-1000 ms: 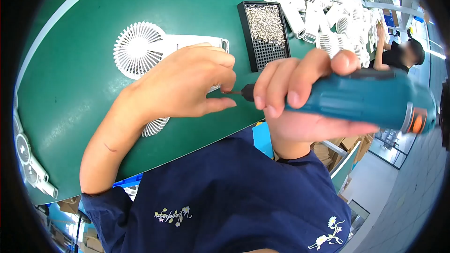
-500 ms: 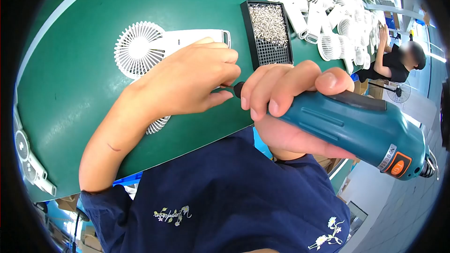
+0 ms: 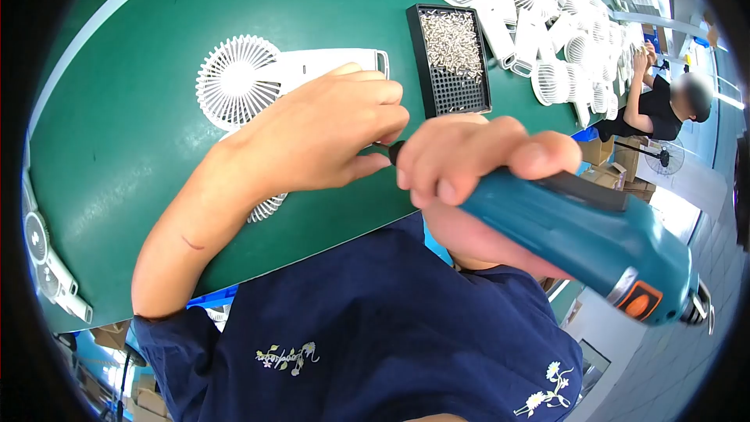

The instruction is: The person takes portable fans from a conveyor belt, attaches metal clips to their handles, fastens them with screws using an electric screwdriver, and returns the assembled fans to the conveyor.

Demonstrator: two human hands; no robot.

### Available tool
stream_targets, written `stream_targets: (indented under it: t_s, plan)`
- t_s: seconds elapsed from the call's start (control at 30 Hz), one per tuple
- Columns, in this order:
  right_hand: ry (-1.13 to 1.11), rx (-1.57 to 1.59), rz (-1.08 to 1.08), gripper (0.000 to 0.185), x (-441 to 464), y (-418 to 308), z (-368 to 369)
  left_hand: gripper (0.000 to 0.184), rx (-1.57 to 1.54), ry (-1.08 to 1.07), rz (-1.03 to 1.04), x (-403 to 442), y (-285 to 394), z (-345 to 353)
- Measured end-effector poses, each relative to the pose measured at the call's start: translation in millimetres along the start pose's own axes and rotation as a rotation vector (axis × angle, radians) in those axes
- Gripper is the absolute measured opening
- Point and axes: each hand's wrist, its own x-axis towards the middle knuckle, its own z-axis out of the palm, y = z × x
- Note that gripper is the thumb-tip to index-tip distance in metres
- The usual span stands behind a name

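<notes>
Just beyond my right fingers (image 3: 426,158), in the head view, a black tray (image 3: 457,94) of screws (image 3: 453,43) lies on the green worktop (image 3: 125,148), with heaped white fans (image 3: 547,27) past it. A lone fan (image 3: 238,82) lies just past my left hand (image 3: 336,129); a half-hidden fan (image 3: 268,207) pokes out beneath it. My right fingers wrap a teal driver (image 3: 562,227), its nose aimed under my left hand, which arches back-up; whether that hand grasps anything, I cannot tell.

You are holding a smooth, glossy plastic screwdriver (image 3: 562,223) and wearing a matt cloth shirt (image 3: 367,320); metal screws (image 3: 453,43) are glinting in the far plastic tray (image 3: 459,95).
</notes>
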Motion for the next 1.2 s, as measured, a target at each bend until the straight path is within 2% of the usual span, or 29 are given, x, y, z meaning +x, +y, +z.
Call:
stream_targets:
  t_s: [0.03,0.07,0.1,0.13,0.2,0.23,0.3,0.33,0.37,0.4,0.43,0.47,0.53,0.6,0.67,0.73,0.77,0.93,1.0,1.07,1.13,1.17,1.2]
  plan:
    - [0.057,0.009,-0.031,0.048,0.0,-2.9,0.6,0.028,0.003,0.000,0.001,1.6,3.0,-2.5]
    - [0.030,0.068,-0.067,0.066,4.2,-5.7,-4.3,0.035,0.056,-0.034,-0.040,2.8,8.7,-6.7]
    - [0.017,0.090,-0.069,0.075,6.1,-13.1,-10.8,0.042,0.109,-0.070,-0.082,2.8,15.2,-12.1]
    - [0.001,-0.007,-0.052,0.069,11.1,-20.0,-15.8,0.042,0.120,-0.076,-0.079,2.9,23.6,-20.4]
    - [0.131,0.029,-0.037,0.069,11.7,-26.9,-23.2,0.057,0.288,0.051,-0.230,0.4,44.5,-33.7]
    - [0.199,0.035,-0.019,0.067,12.7,-27.0,-24.0,0.057,0.295,0.049,-0.232,-4.7,51.5,-35.2]
    - [0.206,0.120,-0.017,0.070,8.1,-30.5,-26.1,0.062,0.501,-0.031,-0.468,-18.7,61.5,-37.4]
    - [0.209,0.195,-0.018,0.072,5.3,-33.1,-23.9,0.062,0.508,-0.033,-0.474,-24.2,62.9,-36.4]
    - [0.158,0.175,-0.012,0.055,2.1,-42.1,-15.8,0.058,0.539,-0.075,-0.514,-28.5,61.7,-33.2]
    - [-0.003,0.190,-0.031,0.037,3.6,-48.9,-11.8,0.054,0.562,-0.121,-0.552,-32.2,60.3,-30.8]
    - [-0.233,0.378,-0.184,0.028,5.9,-37.1,-14.3,0.054,0.555,-0.131,-0.552,-34.3,58.8,-29.7]
    - [-0.240,0.403,-0.097,0.031,7.8,-50.3,3.7,0.050,0.561,-0.109,-0.540,-36.1,56.9,-28.6]
    - [-0.361,0.663,-0.058,0.026,2.8,-49.6,18.7,0.040,0.556,-0.064,-0.535,-37.2,55.8,-25.4]
    - [-0.332,0.603,0.207,0.032,16.0,-62.6,37.4,0.040,0.559,-0.074,-0.543,-37.1,56.3,-25.2]
    - [-0.315,0.524,0.182,0.036,10.9,-62.1,41.8,0.040,0.572,-0.072,-0.541,-35.4,56.8,-26.3]
    - [-0.362,0.818,0.193,0.047,8.3,-54.2,43.6,0.040,0.569,-0.091,-0.547,-35.1,57.6,-26.8]
    - [-0.345,0.791,0.196,0.054,11.3,-53.9,43.0,0.040,0.570,-0.103,-0.547,-35.0,57.6,-26.3]
    - [-0.335,0.799,0.204,0.052,18.7,-57.7,40.5,0.043,0.601,-0.158,-0.507,-27.8,51.1,-34.6]
    - [-0.333,0.771,0.170,0.052,22.8,-66.8,35.6,0.043,0.644,-0.176,-0.429,-16.2,31.9,-48.9]
    - [-0.433,0.667,0.099,0.055,27.4,-78.2,27.2,0.047,0.710,-0.223,-0.334,3.2,-3.4,-76.3]
    - [-0.476,0.542,0.044,0.054,32.6,-89.3,29.7,0.050,0.884,-0.146,-0.266,24.6,-67.9,-111.9]
    - [-0.447,0.604,0.067,0.051,41.8,-87.7,38.4,0.051,1.012,-0.130,-0.296,37.5,-93.3,-135.5]
    - [-0.411,0.679,0.096,0.049,47.4,-87.2,43.5,0.052,1.113,-0.021,-0.255,44.4,-120.9,-156.3]
